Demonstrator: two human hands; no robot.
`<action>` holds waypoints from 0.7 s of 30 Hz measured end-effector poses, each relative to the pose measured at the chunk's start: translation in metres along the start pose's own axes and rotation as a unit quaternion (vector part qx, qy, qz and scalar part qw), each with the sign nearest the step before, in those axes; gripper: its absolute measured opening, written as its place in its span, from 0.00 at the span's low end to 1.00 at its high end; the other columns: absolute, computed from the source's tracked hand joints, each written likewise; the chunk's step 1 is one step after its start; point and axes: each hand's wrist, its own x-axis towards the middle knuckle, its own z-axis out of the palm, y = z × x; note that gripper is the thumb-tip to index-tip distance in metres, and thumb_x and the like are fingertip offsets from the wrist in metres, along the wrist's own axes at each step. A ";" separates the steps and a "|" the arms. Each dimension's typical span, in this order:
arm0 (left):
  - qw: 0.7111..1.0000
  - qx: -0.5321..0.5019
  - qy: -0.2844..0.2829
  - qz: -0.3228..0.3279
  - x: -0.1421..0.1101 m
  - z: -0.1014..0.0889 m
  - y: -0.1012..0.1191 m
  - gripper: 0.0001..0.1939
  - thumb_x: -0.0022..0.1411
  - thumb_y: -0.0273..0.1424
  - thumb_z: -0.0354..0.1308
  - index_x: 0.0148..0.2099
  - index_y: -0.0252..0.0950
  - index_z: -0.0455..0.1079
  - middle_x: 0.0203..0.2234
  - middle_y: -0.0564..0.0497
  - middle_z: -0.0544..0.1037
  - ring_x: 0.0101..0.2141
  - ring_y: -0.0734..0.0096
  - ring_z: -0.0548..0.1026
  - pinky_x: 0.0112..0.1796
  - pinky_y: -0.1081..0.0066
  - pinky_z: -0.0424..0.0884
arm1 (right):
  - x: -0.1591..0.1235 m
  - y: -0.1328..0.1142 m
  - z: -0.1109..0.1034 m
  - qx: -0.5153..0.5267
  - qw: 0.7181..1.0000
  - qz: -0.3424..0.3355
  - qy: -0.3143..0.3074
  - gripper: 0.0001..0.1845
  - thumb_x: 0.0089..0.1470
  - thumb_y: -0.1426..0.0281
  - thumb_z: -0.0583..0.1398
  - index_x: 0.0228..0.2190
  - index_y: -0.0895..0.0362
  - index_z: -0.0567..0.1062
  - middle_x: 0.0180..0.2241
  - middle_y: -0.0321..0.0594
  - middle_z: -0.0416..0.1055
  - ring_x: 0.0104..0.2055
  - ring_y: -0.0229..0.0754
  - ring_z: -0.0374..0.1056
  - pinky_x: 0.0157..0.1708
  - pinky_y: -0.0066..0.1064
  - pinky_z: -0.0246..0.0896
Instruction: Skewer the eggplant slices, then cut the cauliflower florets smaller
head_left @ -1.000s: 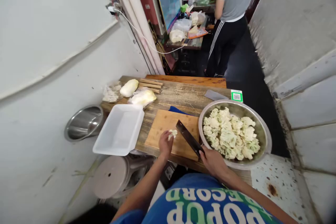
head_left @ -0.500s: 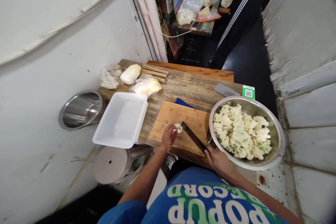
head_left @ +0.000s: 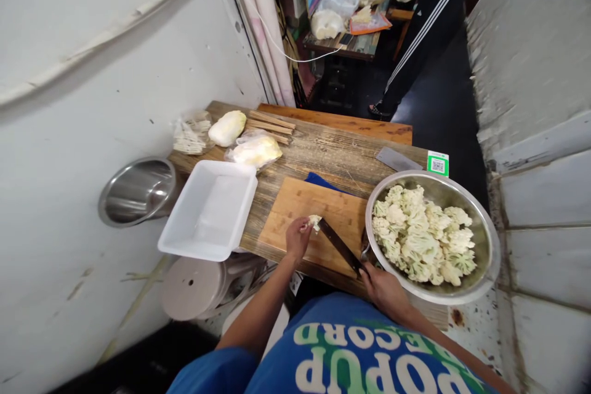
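Note:
My left hand [head_left: 297, 237] pinches a small cauliflower floret [head_left: 315, 221] against the wooden cutting board [head_left: 295, 209]. My right hand [head_left: 383, 288] grips the handle of a dark-bladed knife [head_left: 339, 246], whose tip lies right beside the floret. A large steel bowl [head_left: 484, 240] full of cut cauliflower pieces sits just right of the board, next to my right hand.
An empty white plastic tray [head_left: 207, 212] lies left of the board. A steel basin [head_left: 133, 191] hangs off the table's left edge. Wrapped vegetables [head_left: 253, 149], wooden sticks [head_left: 272, 123], a cleaver [head_left: 397, 160] and a green QR card [head_left: 437, 164] lie behind. Another person's legs [head_left: 415, 31] stand beyond.
The view tilted down and shifted. My left hand kept the floret on the board while the knife tip moved closer to it. The other person stepped away to the right.

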 end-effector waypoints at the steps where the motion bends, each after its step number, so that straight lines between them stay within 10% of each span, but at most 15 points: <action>1: 1.000 0.005 0.002 -0.005 0.000 0.001 0.003 0.08 0.55 0.31 0.61 0.38 0.36 0.75 0.38 0.47 0.78 0.38 0.68 0.76 0.39 0.68 0.74 | 0.000 0.001 0.001 -0.001 1.000 -0.002 -0.002 0.18 0.63 0.64 0.44 0.39 0.58 0.70 0.31 0.44 0.76 0.30 0.42 0.73 0.27 0.28 0.54; 21: 0.996 0.052 -0.050 -0.050 0.008 -0.003 0.022 0.08 0.56 0.31 0.59 0.37 0.33 0.75 0.32 0.46 0.80 0.30 0.70 0.75 0.35 0.70 0.71 | 0.007 0.003 0.013 -0.061 0.997 -0.023 0.032 0.17 0.64 0.66 0.45 0.39 0.58 0.71 0.30 0.43 0.77 0.29 0.42 0.74 0.24 0.27 0.54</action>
